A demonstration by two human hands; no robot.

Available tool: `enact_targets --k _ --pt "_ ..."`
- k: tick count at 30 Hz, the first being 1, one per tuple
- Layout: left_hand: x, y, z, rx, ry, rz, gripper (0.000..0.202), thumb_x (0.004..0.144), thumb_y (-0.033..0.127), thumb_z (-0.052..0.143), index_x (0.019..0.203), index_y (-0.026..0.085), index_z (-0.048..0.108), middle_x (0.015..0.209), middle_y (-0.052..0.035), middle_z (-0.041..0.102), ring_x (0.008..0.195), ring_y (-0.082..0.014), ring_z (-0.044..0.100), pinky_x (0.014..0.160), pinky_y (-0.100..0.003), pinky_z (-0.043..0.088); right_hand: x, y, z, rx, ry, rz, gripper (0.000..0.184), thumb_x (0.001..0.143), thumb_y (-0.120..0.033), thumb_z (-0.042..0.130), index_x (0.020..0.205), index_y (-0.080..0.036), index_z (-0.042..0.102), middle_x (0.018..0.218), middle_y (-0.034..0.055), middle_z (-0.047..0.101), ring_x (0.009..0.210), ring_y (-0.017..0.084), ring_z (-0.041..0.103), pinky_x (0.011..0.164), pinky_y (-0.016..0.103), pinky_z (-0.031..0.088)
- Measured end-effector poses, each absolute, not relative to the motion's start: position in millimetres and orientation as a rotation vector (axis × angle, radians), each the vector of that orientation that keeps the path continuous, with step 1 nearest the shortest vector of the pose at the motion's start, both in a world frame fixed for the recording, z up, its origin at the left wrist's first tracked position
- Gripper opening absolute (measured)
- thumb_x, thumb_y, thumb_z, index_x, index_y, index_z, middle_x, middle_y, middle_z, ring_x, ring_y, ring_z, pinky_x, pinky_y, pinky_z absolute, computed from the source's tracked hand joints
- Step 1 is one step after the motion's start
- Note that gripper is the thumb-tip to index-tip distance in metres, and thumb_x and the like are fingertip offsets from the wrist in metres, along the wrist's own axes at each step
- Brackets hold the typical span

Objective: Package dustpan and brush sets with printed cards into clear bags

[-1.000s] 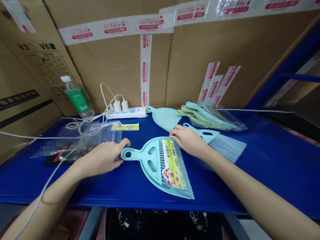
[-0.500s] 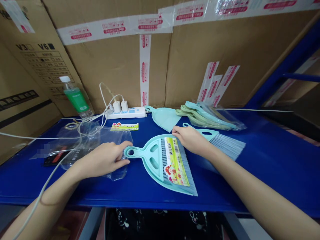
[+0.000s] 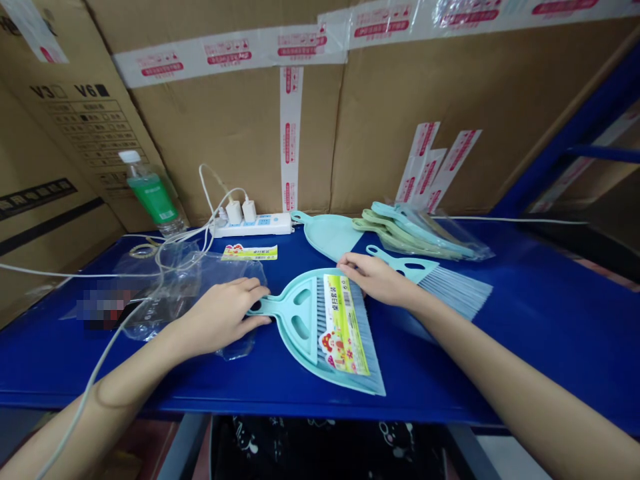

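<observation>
just right of left hand (image 3: 224,319), holding nested brush (image 3: 308,311) and turquoise dustpan (image 3: 325,376) by handle (image 3: 274,307) in curled fingers (image 3: 257,291); touching far edge (image 3: 316,272) with bunched right hand (image 3: 376,277), grip unclear.

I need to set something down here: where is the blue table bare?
Widest: the right side of the table, beyond the loose brush and right forearm. Smaller: the front patch between the left forearm and front dustpan. Crowded: the left, with cables, clear bag and power strip.
</observation>
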State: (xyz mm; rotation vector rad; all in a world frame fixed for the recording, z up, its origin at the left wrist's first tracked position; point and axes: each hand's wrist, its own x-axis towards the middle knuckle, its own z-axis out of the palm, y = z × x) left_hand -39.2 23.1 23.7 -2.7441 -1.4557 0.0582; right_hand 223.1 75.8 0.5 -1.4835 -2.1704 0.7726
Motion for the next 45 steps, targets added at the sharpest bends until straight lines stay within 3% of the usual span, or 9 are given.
enact_targets --k 3,7,11,15,20,22,27,33,45 --pt "-40.1 23.4 23.0 -2.687 -1.481 0.070 0.031 0.087 0.036 0.054 0.111 0.018 0.061 0.110 -0.0098 0.065 0.100 -0.0243 0.062 0.086 -0.037 0.051 225.2 77.4 -3.9 -1.414 -1.978 1.181 0.021 0.092 -0.028 0.037 0.103 -0.019 0.052 0.090 0.0059 0.062 0.074 0.017 0.064 0.054 0.027 0.052" --pt "-40.6 24.1 22.9 -2.599 -1.514 0.108 0.033 0.088 0.035 0.052 0.113 0.016 0.060 0.110 -0.0111 0.065 0.101 -0.0262 0.062 0.085 -0.038 0.051 227.0 77.2 -4.4 -1.253 -1.815 1.498 0.038 0.092 -0.024 0.040 0.130 -0.022 0.038 0.110 0.0103 0.063 0.098 0.019 0.064 0.072 0.031 0.057" --pt "-40.6 25.6 22.6 -2.524 -1.549 0.091 0.034 0.089 0.033 0.050 0.116 0.014 0.059 0.112 -0.0133 0.064 0.104 -0.0277 0.060 0.086 -0.040 0.051 223.6 74.8 0.6 -1.187 -1.754 1.654 0.054 0.093 -0.018 0.037 0.144 -0.022 0.019 0.126 0.0135 0.058 0.109 0.019 0.060 0.083 0.034 0.055" --pt "-40.2 26.7 22.4 -2.501 -1.562 0.101 0.036 0.090 0.032 0.048 0.119 0.013 0.058 0.114 -0.0143 0.063 0.106 -0.0284 0.059 0.087 -0.041 0.051 218.4 71.8 3.9 -1.195 -1.708 1.701 0.069 0.092 -0.014 0.040 0.149 -0.027 0.004 0.127 0.0108 0.059 0.110 0.018 0.060 0.086 0.034 0.054" --pt "-39.0 27.0 22.3 -2.485 -1.568 0.130 0.038 0.090 0.032 0.049 0.122 0.013 0.055 0.116 -0.0138 0.062 0.106 -0.0277 0.060 0.088 -0.040 0.052 218.1 72.9 -1.5 -1.171 -1.664 1.651 0.058 0.083 -0.010 0.050 0.139 -0.021 0.038 0.126 0.0110 0.059 0.107 0.021 0.061 0.087 0.035 0.055" --pt "-39.0 27.3 22.2 -2.453 -1.581 0.140 0.042 0.089 0.032 0.051 0.125 0.012 0.052 0.121 -0.0146 0.059 0.109 -0.0285 0.058 0.087 -0.040 0.052 219.6 74.6 -4.1 -1.156 -1.637 1.632 0.054 0.082 -0.012 0.053 0.135 -0.019 0.044 0.123 0.0113 0.060 0.105 0.021 0.062 0.088 0.037 0.054" --pt "-38.8 26.6 22.6 -2.274 -1.742 0.233 0.053 0.087 0.026 0.050 0.136 0.009 0.039 0.131 -0.0182 0.051 0.116 -0.0322 0.054 0.084 -0.040 0.052 222.1 77.2 -5.0 -1.164 -1.489 1.663 0.052 0.078 -0.011 0.061 0.128 -0.020 0.049 0.118 0.0098 0.061 0.100 0.020 0.063 0.079 0.030 0.057" --pt "-34.2 25.2 23.5 -2.169 -1.936 0.548 0.055 0.087 0.013 0.033 0.142 0.005 0.028 0.112 -0.0190 0.064 0.095 -0.0331 0.066 0.077 -0.043 0.052 221.7 75.6 -1.7 -1.194 -1.402 1.689 0.049 0.076 -0.009 0.062 0.122 -0.021 0.053 0.112 0.0074 0.063 0.096 0.018 0.064 0.076 0.028 0.057" --pt "-41.2 32.1 27.3 -2.304 -1.958 0.575 0.062 0.086 0.017 0.031 0.144 0.000 0.016 0.098 -0.0194 0.069 0.095 -0.0337 0.066 0.081 -0.043 0.048 221.0 74.4 -1.3 -1.164 -1.414 1.690 0.044 0.075 -0.007 0.061 0.116 -0.021 0.054 0.107 0.0058 0.064 0.093 0.017 0.063 0.074 0.028 0.055"
